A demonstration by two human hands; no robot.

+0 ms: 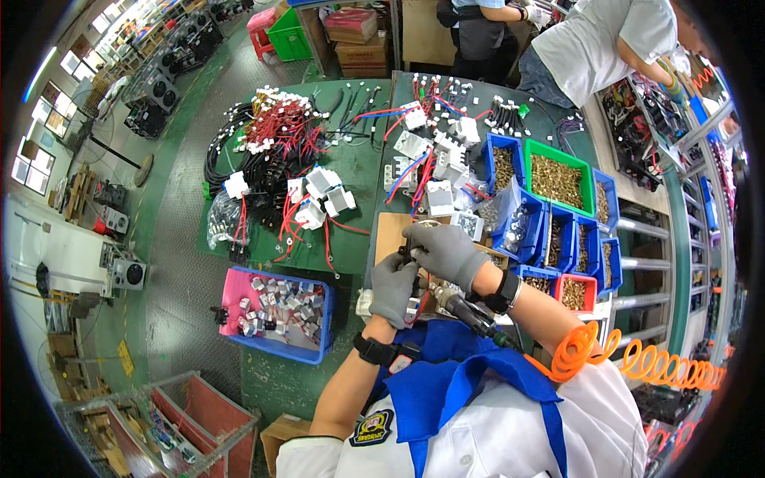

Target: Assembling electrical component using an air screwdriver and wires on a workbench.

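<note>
Two gloved hands meet over the wooden board [390,227] at the near edge of the green workbench [358,171]: the left hand [392,285] rises from below with its fingers curled shut, and the right hand [446,251] reaches across from the right, closed over the top. Between them they pinch a small dark part [404,252], too hidden to tell its long axis or which way it points. A black pneumatic screwdriver [470,315] lies slanted beneath the right wrist, near the orange coiled hose [590,350].

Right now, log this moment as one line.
left hand: gloved, on small part | right hand: gloved, over same part | power screwdriver: beneath wrists | blue bin: left
</note>
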